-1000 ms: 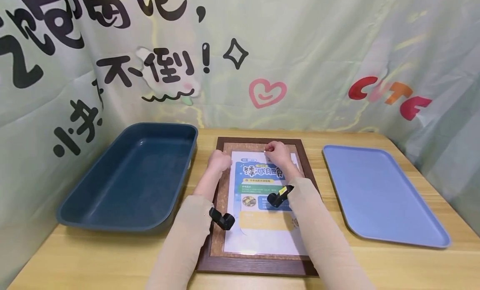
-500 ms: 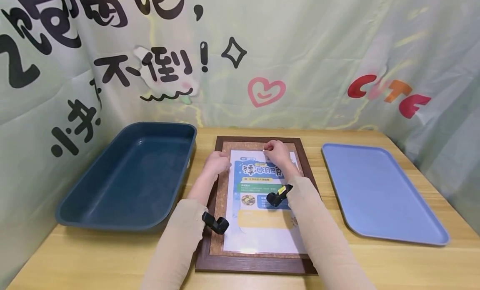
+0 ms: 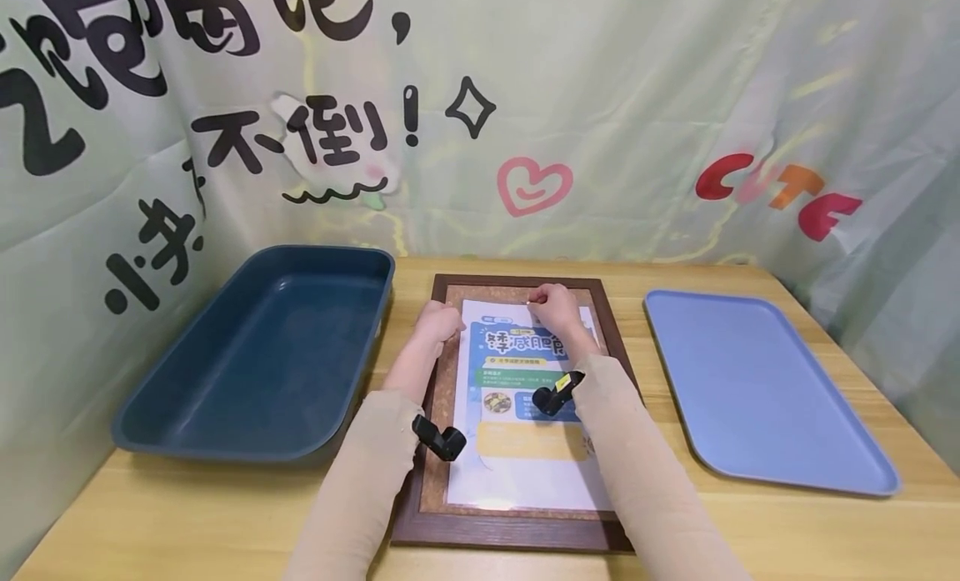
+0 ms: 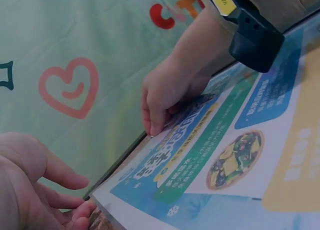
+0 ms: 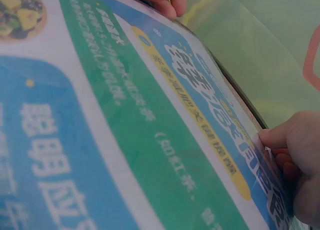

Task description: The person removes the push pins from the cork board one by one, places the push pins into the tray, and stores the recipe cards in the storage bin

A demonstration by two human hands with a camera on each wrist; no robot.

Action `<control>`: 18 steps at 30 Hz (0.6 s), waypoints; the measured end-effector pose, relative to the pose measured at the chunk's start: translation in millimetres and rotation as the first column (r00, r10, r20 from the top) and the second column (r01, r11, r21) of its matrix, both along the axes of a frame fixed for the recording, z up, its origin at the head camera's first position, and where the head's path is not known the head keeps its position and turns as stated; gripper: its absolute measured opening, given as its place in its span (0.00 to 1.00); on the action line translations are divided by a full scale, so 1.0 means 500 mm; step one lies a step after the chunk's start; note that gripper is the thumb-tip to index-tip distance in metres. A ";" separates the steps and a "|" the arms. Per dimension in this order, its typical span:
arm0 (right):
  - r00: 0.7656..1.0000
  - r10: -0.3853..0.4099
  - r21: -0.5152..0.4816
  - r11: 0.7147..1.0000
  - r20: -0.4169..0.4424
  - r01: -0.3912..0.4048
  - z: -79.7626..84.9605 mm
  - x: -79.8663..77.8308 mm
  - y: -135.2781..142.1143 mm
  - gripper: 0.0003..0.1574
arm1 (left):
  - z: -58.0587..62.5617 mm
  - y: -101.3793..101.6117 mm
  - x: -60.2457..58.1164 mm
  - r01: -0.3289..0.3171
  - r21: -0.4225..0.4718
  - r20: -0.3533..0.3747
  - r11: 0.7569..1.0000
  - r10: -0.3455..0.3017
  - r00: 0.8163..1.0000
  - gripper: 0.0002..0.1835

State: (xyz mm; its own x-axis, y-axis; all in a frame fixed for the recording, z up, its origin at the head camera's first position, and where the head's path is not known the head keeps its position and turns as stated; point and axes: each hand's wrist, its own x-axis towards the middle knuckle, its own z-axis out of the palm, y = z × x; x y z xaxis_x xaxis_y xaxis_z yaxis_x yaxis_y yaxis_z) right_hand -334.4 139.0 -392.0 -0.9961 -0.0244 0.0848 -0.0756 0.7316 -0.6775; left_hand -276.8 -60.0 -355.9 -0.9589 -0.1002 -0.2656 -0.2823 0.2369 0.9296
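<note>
A printed poster sheet [image 3: 517, 481] lies on a cork board [image 3: 437, 448] with a dark brown frame [image 3: 517, 531]. My right hand [image 3: 557, 309] is at the sheet's top edge, pinching a tiny pale thing, like a pushpin, between thumb and finger; the fingers mostly hide it. My left hand [image 3: 437, 324] is by the sheet's upper left corner. In the left wrist view, the left thumb [image 4: 67, 177] stands apart from the loosely bent fingers, whose tips are close to that corner. Whether they touch the sheet I cannot tell.
A deep dark blue bin [image 3: 247, 373] stands on the wooden table [image 3: 195, 523] to the left of the board. To the right lies a flat light blue tray [image 3: 772, 389]. A printed cloth [image 3: 622, 131] hangs behind the table.
My left hand shifted slightly left, then came back toward the sheet's corner. My right hand has stayed at the top edge.
</note>
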 end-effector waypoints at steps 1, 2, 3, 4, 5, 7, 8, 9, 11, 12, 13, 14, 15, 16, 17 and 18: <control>1.000 0.001 0.001 1.000 0.001 -0.001 0.000 0.001 -0.001 0.12 | -0.001 0.000 -0.001 -0.008 -0.008 -0.002 1.000 0.007 1.000 0.08; 1.000 0.001 0.001 1.000 0.001 -0.001 0.000 0.001 -0.002 0.12 | -0.002 0.000 -0.003 -0.011 -0.015 -0.003 1.000 0.011 1.000 0.04; 1.000 -0.002 0.002 1.000 0.000 0.002 0.000 0.002 -0.003 0.12 | -0.003 0.000 -0.004 -0.008 -0.021 -0.001 1.000 0.008 1.000 0.03; 1.000 -0.006 0.000 1.000 0.000 0.006 0.001 0.003 -0.004 0.12 | -0.003 0.000 -0.004 -0.001 -0.027 0.001 1.000 0.001 1.000 0.06; 1.000 -0.008 0.003 1.000 -0.004 0.008 0.001 0.003 -0.004 0.12 | -0.004 0.000 -0.005 0.003 -0.028 -0.001 1.000 -0.003 1.000 0.10; 1.000 -0.011 0.007 1.000 -0.013 0.011 0.003 0.003 -0.005 0.11 | -0.005 -0.001 -0.005 0.012 -0.039 -0.007 0.999 -0.013 1.000 0.14; 1.000 -0.012 0.008 1.000 -0.013 0.013 0.003 0.003 -0.005 0.11 | -0.005 -0.001 -0.005 0.014 -0.038 -0.007 0.999 -0.014 1.000 0.16; 1.000 -0.013 0.008 1.000 -0.013 0.013 0.004 0.003 -0.005 0.11 | -0.006 -0.001 -0.004 0.014 -0.039 -0.009 0.999 -0.014 1.000 0.16; 1.000 -0.013 0.011 1.000 -0.013 0.013 0.005 0.003 -0.006 0.10 | -0.008 0.000 -0.004 0.007 -0.040 -0.013 0.999 -0.008 1.000 0.17; 1.000 -0.014 0.011 1.000 -0.010 0.014 0.005 0.003 -0.006 0.10 | -0.008 0.000 -0.003 0.005 -0.042 -0.020 0.999 -0.006 1.000 0.18; 1.000 -0.016 0.010 1.000 -0.007 0.017 0.005 0.003 -0.006 0.10 | -0.009 0.000 -0.002 0.003 -0.045 -0.025 0.999 -0.004 1.000 0.19; 1.000 -0.019 0.012 1.000 -0.004 0.019 0.005 0.003 -0.006 0.10 | -0.010 -0.001 -0.001 0.003 -0.047 -0.032 0.999 -0.004 0.999 0.20; 1.000 -0.021 0.014 1.000 -0.002 0.021 0.005 0.002 -0.007 0.10 | -0.011 -0.001 -0.001 0.005 -0.056 -0.043 0.998 -0.007 0.999 0.20; 1.000 -0.023 0.016 1.000 0.002 0.023 0.004 0.002 -0.007 0.10 | -0.012 -0.002 -0.001 0.007 -0.058 -0.050 0.998 -0.010 0.999 0.20; 1.000 -0.025 0.019 1.000 0.007 0.025 0.004 0.001 -0.007 0.10 | -0.014 -0.003 -0.001 0.011 -0.060 -0.058 0.998 -0.014 0.998 0.20; 1.000 -0.026 0.019 0.999 0.010 0.026 0.003 0.001 -0.007 0.10 | -0.016 -0.004 -0.002 0.013 -0.066 -0.064 0.998 -0.017 0.998 0.20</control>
State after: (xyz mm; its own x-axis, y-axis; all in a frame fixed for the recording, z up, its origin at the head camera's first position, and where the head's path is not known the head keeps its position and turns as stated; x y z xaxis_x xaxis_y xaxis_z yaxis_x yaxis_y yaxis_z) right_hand -334.1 135.3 -390.3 -0.9973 0.0000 0.0741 -0.0494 0.7459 -0.6642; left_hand -277.6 -62.1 -363.8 -0.9754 -0.1008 -0.1962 -0.2178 0.3017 0.9282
